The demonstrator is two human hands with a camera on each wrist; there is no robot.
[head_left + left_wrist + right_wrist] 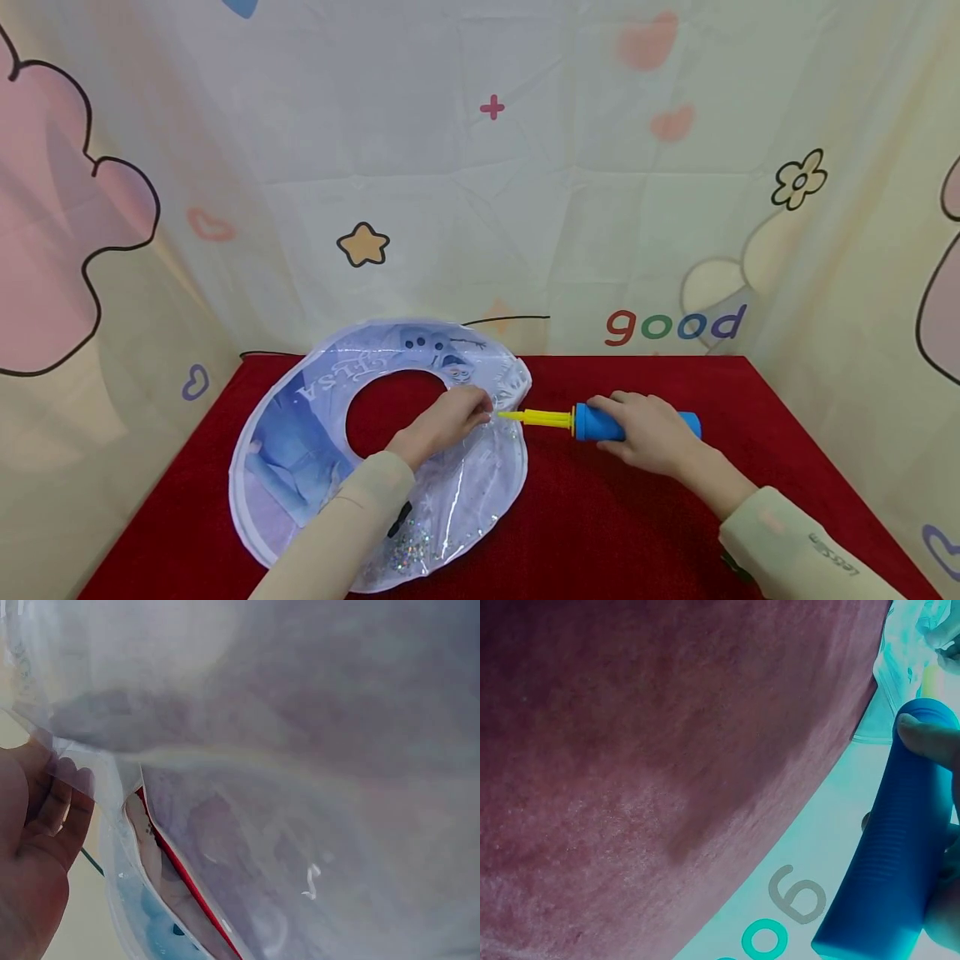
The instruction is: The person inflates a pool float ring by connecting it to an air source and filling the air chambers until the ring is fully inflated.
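A partly inflated swim ring point(288, 433) with a clear, glittery section and blue cartoon prints lies on the red cloth, its far edge raised toward the backdrop. My left hand point(453, 410) reaches across the hole and pinches the clear plastic near the ring's right side; the left wrist view shows the fingers point(67, 802) behind see-through film. My right hand point(648, 429) grips the blue barrel of a hand pump point(596, 422). The pump's yellow nozzle point(536, 417) points left, its tip right by the left fingertips. In the right wrist view, a thumb lies along the blue barrel point(889, 847).
The red cloth point(585, 517) covers the tabletop. A pale printed curtain point(420, 150) with hearts, a star and the word "good" hangs behind and at both sides.
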